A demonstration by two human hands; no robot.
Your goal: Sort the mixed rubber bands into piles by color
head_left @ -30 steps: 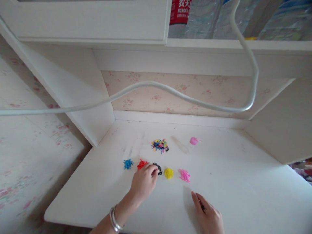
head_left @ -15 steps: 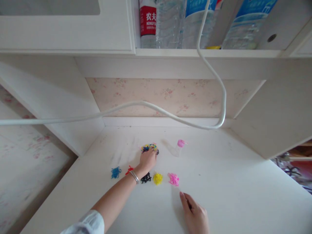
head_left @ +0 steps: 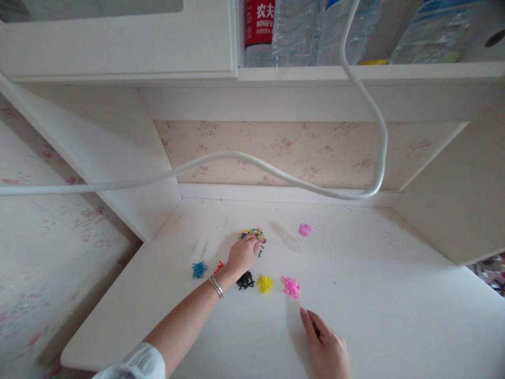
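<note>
My left hand (head_left: 245, 252) reaches across the white table, its bent fingers pressed together at the near edge of a mixed-colour pile of small elastic bands (head_left: 252, 231). Whatever its fingertips grip is hidden. A small black band (head_left: 260, 253) lies just beside this hand. Nearer to me runs a row of sorted bands: a blue pile (head_left: 199, 270), a red pile (head_left: 219, 266) partly covered by my wrist, a black pile (head_left: 245, 281), a yellow pile (head_left: 265, 284) and a pink pile (head_left: 291, 287). Below the pink pile, my right hand (head_left: 326, 342) is closed, thumb against forefinger; its contents are unclear.
A small clear container with a pink lid (head_left: 305, 229) lies behind the pink pile. The white cable (head_left: 244, 156) hangs across the view above the table (head_left: 386, 316). Water bottles (head_left: 294, 37) stand on the overhead shelf, and side panels flank the table.
The view has shifted, so the scene sits slightly further right. My left hand has drawn slightly back towards me at the mixed pile, and a loose black band now shows beside it.
</note>
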